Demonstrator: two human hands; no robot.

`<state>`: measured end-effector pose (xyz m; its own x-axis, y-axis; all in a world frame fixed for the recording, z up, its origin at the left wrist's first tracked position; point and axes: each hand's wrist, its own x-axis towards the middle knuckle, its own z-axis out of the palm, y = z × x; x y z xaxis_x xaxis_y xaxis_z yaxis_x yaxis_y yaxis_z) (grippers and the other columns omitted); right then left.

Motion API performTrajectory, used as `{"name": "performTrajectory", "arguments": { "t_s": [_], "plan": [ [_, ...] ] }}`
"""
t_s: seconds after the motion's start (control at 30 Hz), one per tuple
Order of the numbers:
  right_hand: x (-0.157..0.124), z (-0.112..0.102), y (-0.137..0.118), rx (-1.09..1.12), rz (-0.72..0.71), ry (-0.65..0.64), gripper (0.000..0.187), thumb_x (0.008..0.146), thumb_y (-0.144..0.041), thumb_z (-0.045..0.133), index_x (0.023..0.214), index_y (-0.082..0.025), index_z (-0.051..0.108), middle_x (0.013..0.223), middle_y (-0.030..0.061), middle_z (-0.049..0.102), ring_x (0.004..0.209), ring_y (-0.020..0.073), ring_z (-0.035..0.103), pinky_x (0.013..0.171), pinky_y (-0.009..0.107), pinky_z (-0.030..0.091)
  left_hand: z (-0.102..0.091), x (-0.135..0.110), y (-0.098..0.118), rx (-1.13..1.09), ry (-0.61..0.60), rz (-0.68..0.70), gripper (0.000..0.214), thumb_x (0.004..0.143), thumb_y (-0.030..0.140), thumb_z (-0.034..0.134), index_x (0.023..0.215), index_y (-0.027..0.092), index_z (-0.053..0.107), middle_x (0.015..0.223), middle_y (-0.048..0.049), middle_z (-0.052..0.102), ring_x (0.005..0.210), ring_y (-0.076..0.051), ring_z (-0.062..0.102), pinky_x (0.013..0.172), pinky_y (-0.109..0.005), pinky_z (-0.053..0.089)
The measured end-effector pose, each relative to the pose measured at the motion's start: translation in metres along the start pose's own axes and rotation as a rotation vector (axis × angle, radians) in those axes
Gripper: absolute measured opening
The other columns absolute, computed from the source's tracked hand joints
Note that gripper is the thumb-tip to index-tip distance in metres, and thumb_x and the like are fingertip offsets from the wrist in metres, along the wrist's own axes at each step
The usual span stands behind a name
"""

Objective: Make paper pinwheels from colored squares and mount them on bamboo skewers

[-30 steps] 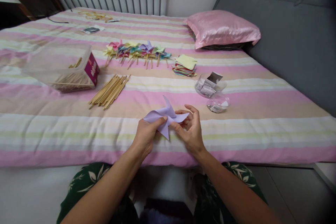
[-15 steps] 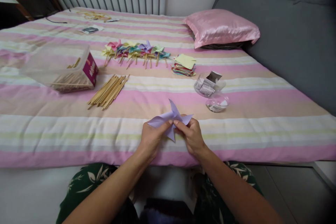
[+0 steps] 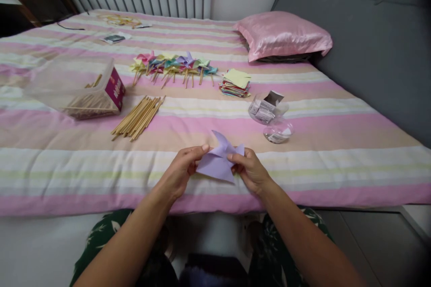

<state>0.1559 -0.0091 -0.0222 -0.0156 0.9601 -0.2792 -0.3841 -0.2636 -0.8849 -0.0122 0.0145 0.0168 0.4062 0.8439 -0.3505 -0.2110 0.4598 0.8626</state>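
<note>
A lilac paper pinwheel [image 3: 218,161] is held just above the near edge of the striped bed [image 3: 303,175]. My left hand [image 3: 182,170] pinches its left flap between thumb and fingers. My right hand [image 3: 249,171] grips its right side, with the thumb pressed on the centre. A loose bundle of wooden sticks [image 3: 138,116] lies to the upper left of my hands. Two small clear round containers [image 3: 274,121] sit to the upper right.
A clear plastic box [image 3: 81,87] with more sticks lies on its side at the left. Finished coloured pinwheels [image 3: 173,66] lie in a row farther back, beside a stack of coloured paper squares [image 3: 236,83]. A pink pillow [image 3: 284,36] rests at the back right.
The pinwheel has turned in my hands, now showing a flatter face. My right fingers, spread a second ago, have closed on the paper. Both hands shifted slightly right and down.
</note>
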Motion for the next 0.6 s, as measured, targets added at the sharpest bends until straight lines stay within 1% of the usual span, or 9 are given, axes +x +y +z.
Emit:
{"name": "performTrajectory", "arguments": {
  "t_s": [0.13,0.27,0.47,0.6],
  "plan": [
    [-0.005,0.002,-0.002,-0.13,0.04,-0.111,0.021,0.061,-0.028,0.072,0.061,-0.015,0.056,0.05,-0.0061,0.043,0.044,0.0057,0.036,0.042,0.019,0.026,-0.001,-0.001,0.0,0.177,-0.025,-0.085,0.022,0.06,0.033,0.075,0.069,0.014,0.07,0.062,-0.0022,0.063,0.056,-0.012,0.051,0.053,-0.022,0.035],
    [-0.006,0.003,-0.001,-0.208,-0.007,-0.165,0.023,0.063,-0.03,0.071,0.06,-0.015,0.054,0.05,-0.0066,0.04,0.044,0.0051,0.033,0.042,0.02,0.023,0.001,0.0,-0.008,0.3,-0.001,-0.05,0.016,0.06,0.029,0.073,0.066,0.014,0.069,0.058,-0.0011,0.06,0.053,-0.011,0.048,0.051,-0.021,0.031],
    [-0.005,0.002,0.0,-0.289,-0.078,-0.18,0.023,0.064,-0.031,0.071,0.06,-0.015,0.054,0.051,-0.0055,0.042,0.046,0.006,0.034,0.042,0.02,0.024,0.002,0.003,-0.014,0.323,0.043,-0.022,0.012,0.06,0.025,0.07,0.062,0.014,0.069,0.052,0.0006,0.056,0.047,-0.009,0.044,0.047,-0.021,0.027],
    [-0.006,0.006,0.0,-0.209,-0.072,-0.126,0.024,0.063,-0.032,0.072,0.061,-0.016,0.055,0.052,-0.0049,0.045,0.047,0.0066,0.037,0.044,0.02,0.028,0.004,0.004,-0.014,0.272,0.1,-0.003,0.013,0.058,0.025,0.072,0.063,0.013,0.07,0.052,0.0003,0.058,0.047,-0.009,0.045,0.047,-0.02,0.03]
  ]
}}
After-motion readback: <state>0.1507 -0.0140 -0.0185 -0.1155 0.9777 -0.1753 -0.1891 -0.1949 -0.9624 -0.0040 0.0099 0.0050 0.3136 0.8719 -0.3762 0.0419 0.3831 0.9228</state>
